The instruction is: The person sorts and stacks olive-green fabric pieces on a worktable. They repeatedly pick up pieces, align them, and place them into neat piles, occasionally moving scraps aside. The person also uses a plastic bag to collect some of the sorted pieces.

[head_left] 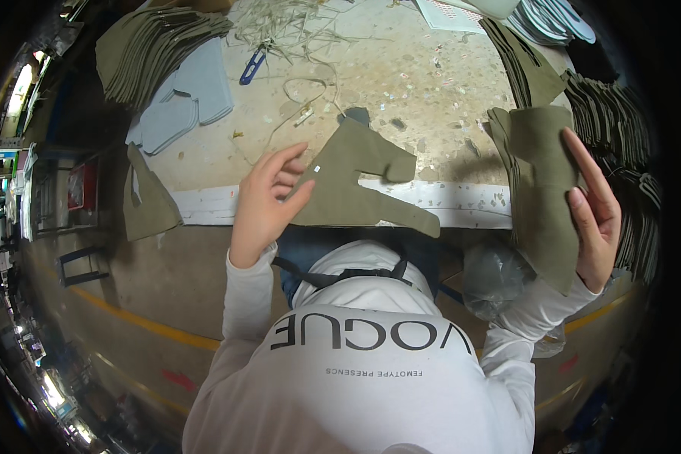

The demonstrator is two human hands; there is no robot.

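My left hand (268, 198) is at the left edge of an olive fabric piece (348, 170), its thumb and fingers apart and slightly curled. That piece lies at the table's near edge, with a notch on its right side and a small white sticker. A dark grey scrap (356, 116) shows at its top. My right hand (596, 212) rests along the right edge of a bulging olive piece (543, 178), forefinger stretched out and thumb apart from it. More olive layers show at that piece's left side. The other right fingers are partly hidden.
Olive stacks stand at the far left (155, 49) and right (609, 121). Pale blue pieces (204, 83) and a blue-handled cutter (253, 66) lie on the littered table (431, 91). Thread scraps (280, 26) are heaped behind. Another olive piece (147, 197) hangs over the left edge.
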